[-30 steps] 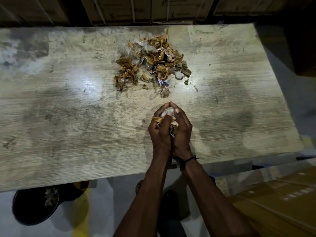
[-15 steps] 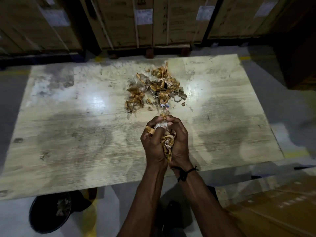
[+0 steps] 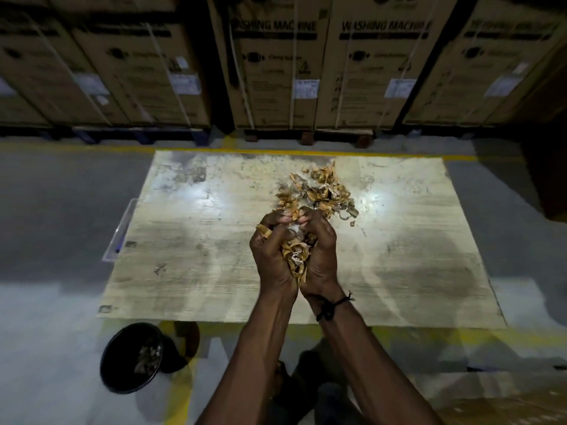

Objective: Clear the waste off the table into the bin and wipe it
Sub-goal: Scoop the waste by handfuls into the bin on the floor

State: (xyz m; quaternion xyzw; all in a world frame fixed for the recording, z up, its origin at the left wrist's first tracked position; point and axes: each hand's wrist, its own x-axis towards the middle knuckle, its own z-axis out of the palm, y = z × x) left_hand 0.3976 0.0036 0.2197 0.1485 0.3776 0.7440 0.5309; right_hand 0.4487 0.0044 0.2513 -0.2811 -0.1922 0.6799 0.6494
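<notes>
**Two hands cupped round a wad of scraps above the table**

Two hands meet over the middle of the table, heels pressed together and fingers curled inward. The left hand and the right hand grip between them a bundle of waste: tan strips of tape or paper mixed with pale crumpled bits, some of it hanging out at the wrists. A dark cord bracelet is tied round the right wrist.

Beyond the fingertips, on the far half of the table, lies the remaining pile of waste, a loose heap of the same tan strips and pale scraps, with a few stray pieces scattered just to its right. The hands partly hide the near edge of that heap. The table top is pale wood grain, stained and smudged, with two bright glares of light.

On the floor at the near left corner of the table stands a black round bin, tilted toward the camera, with some scraps already inside. A clear plastic sheet sticks out along the left edge of the table. Behind the table, past a yellow floor line, a row of cardboard washing machine boxes stands on pallets.
</notes>
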